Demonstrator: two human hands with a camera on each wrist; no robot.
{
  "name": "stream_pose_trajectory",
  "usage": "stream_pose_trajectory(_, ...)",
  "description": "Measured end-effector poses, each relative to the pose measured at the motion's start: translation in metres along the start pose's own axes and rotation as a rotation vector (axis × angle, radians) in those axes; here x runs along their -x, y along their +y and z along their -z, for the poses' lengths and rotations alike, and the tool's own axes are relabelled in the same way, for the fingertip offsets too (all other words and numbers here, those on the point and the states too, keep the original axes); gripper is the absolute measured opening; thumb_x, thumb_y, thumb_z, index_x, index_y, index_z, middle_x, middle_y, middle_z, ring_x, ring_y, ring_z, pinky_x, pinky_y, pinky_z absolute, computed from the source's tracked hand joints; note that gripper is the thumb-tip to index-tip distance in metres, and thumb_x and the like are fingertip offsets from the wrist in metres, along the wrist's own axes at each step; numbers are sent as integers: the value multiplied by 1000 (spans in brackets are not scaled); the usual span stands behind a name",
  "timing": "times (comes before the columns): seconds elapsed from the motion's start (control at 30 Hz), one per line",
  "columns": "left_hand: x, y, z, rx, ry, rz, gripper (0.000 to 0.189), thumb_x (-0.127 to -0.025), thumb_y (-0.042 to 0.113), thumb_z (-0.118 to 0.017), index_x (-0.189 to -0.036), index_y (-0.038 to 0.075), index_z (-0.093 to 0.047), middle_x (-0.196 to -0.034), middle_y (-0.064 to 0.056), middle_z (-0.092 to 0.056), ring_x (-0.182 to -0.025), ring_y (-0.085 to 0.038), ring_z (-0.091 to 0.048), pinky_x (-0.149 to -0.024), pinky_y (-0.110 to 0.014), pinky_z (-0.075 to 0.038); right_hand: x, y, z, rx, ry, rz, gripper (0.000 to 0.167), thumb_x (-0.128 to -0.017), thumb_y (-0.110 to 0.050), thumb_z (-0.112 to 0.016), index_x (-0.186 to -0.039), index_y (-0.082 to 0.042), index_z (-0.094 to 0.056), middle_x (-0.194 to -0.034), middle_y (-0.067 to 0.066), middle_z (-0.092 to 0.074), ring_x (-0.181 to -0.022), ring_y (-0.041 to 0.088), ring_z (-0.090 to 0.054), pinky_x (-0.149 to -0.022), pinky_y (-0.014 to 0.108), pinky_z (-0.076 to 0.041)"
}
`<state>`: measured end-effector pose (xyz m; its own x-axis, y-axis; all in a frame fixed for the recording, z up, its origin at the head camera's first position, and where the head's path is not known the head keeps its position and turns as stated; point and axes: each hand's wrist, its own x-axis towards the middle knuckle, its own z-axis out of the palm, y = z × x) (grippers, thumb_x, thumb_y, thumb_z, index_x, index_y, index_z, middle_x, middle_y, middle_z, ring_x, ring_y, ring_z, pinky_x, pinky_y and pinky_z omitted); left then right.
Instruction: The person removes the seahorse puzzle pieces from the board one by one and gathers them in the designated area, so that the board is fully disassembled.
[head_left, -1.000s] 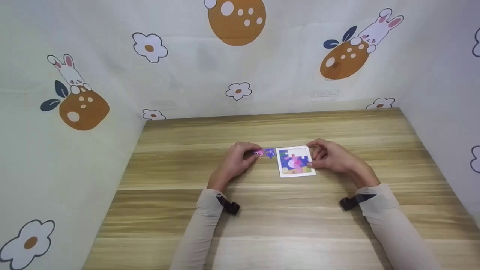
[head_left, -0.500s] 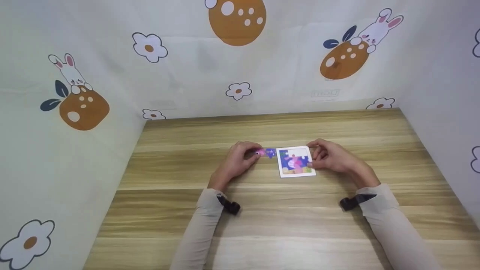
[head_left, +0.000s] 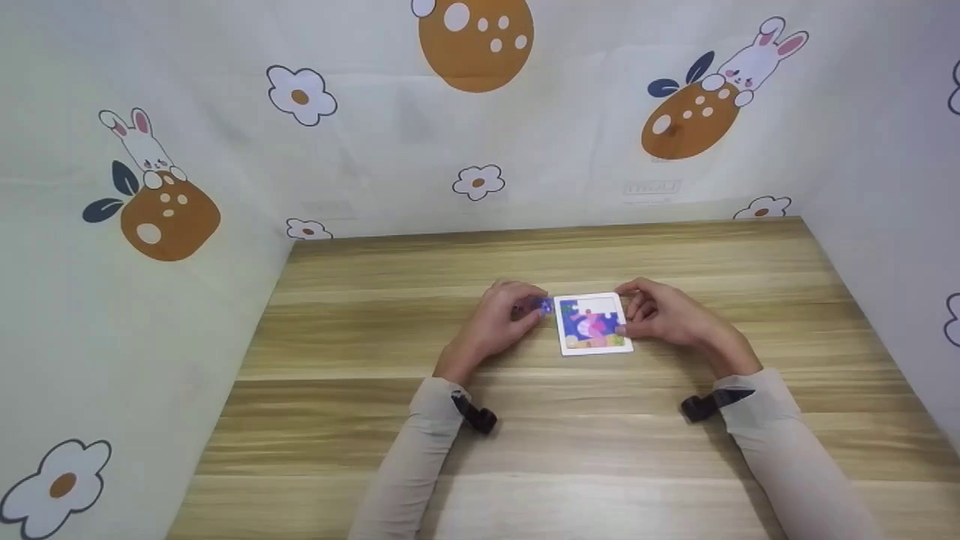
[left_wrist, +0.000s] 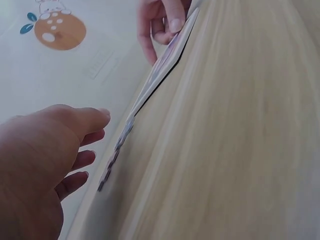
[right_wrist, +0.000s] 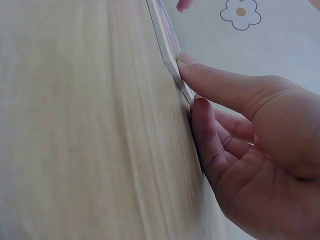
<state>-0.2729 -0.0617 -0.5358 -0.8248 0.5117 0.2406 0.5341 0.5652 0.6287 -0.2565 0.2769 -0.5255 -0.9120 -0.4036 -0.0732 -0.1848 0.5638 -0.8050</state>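
A square jigsaw puzzle in a white frame [head_left: 598, 352] lies on the table, showing pink and blue pieces and a pale unfilled patch at its upper part. My right hand [head_left: 669, 313] holds its right edge, thumb [right_wrist: 210, 82] on top and the other fingers bent at the side. Loose jigsaw pieces [left_wrist: 115, 155] lie in a row against the frame's left side. Over them hovers my left hand [head_left: 496, 319], its fingers loosely bent and apart from the pieces in the left wrist view. In the head view it covers most of them; a blue piece [head_left: 546, 306] still shows.
The wood-grain table [head_left: 360, 420] stretches around the puzzle on all sides. Behind it and along both sides stand pale walls [head_left: 390, 135] printed with rabbits and flowers. Each sleeve carries a black wrist camera [head_left: 477, 416].
My left hand has shifted right, toward the frame, and now hides the pink loose piece seen earlier. The right hand and the framed puzzle have stayed in place.
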Motion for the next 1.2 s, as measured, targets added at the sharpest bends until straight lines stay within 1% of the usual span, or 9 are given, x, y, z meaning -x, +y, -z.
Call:
stream_pose_trajectory(0.13,-4,8,-8,-44,-14,-37,30,-101,24,-77,-130,13,-77,-129,-3,-79,-125,-22,-65,-113,-40,-51,0,0,-1,-7,-2,4,70,-87,-13,-92,-145,5,-57,-103,18,-70,-88,15,-66,-83,17,-58)
stream_pose_trajectory(0.23,-7,14,-16,-88,-35,-60,31,-102,27,-76,-131,14,-77,-130,-1,-78,-128,-21,-65,-119,-40,-47,0,-1,-1,-21,-5,10,70,-87,-11,-92,-145,6,-57,-103,20,-70,-88,15,-67,-82,18,-58)
stream_pose_trajectory(0.3,-9,18,-21,-107,-51,-68,32,-103,29,-74,-133,16,-77,-130,-1,-77,-128,-21,-65,-121,-40,-45,1,-1,-1,-28,-7,19,70,-87,-11,-91,-145,6,-56,-103,20,-71,-88,16,-67,-82,18,-59)
stream_pose_trajectory(0.37,-10,22,-24,-121,-66,-69,33,-104,30,-73,-134,16,-76,-130,-2,-75,-127,-20,-65,-121,-40,-45,1,-2,-1,-33,-6,22,69,-87,-10,-91,-145,6,-57,-103,20,-70,-88,15,-67,-81,18,-59)
stream_pose_trajectory(0.5,-12,30,-29,-143,-100,-57,35,-107,32,-70,-138,16,-75,-131,-4,-71,-125,-21,-61,-113,-38,-51,1,-3,-1,-37,-7,22,68,-88,-10,-90,-145,5,-57,-103,19,-71,-88,14,-67,-81,18,-59)
stream_pose_trajectory(0.57,-12,33,-30,-155,-116,-53,36,-108,31,-68,-139,15,-74,-133,-5,-69,-125,-21,-61,-112,-36,-52,1,-3,-1,-38,-8,22,68,-88,-9,-90,-145,6,-57,-103,20,-71,-88,15,-67,-81,18,-59)
stream_pose_trajectory(0.7,-11,35,-33,-182,-132,-62,38,-109,30,-66,-143,13,-72,-134,-8,-65,-124,-22,-60,-111,-34,-53,1,-1,-1,-47,-9,23,68,-87,-8,-90,-144,7,-56,-103,21,-71,-87,15,-67,-81,19,-59)
stream_pose_trajectory(0.93,-12,36,-35,-244,-104,-115,35,-108,29,-67,-138,12,-75,-131,-9,-66,-121,-23,-63,-106,-35,-56,1,-1,-1,-47,-13,28,69,-88,-9,-90,-145,7,-55,-104,20,-70,-89,15,-66,-82,19,-58)
stream_pose_trajectory(1.2,-14,36,-34,-218,-120,-100,33,-109,29,-66,-136,11,-73,-138,-8,-63,-131,-25,-60,-114,-40,-52,1,0,-2,-44,-11,30,68,-89,-9,-89,-145,7,-55,-103,20,-70,-88,14,-65,-81,19,-58)
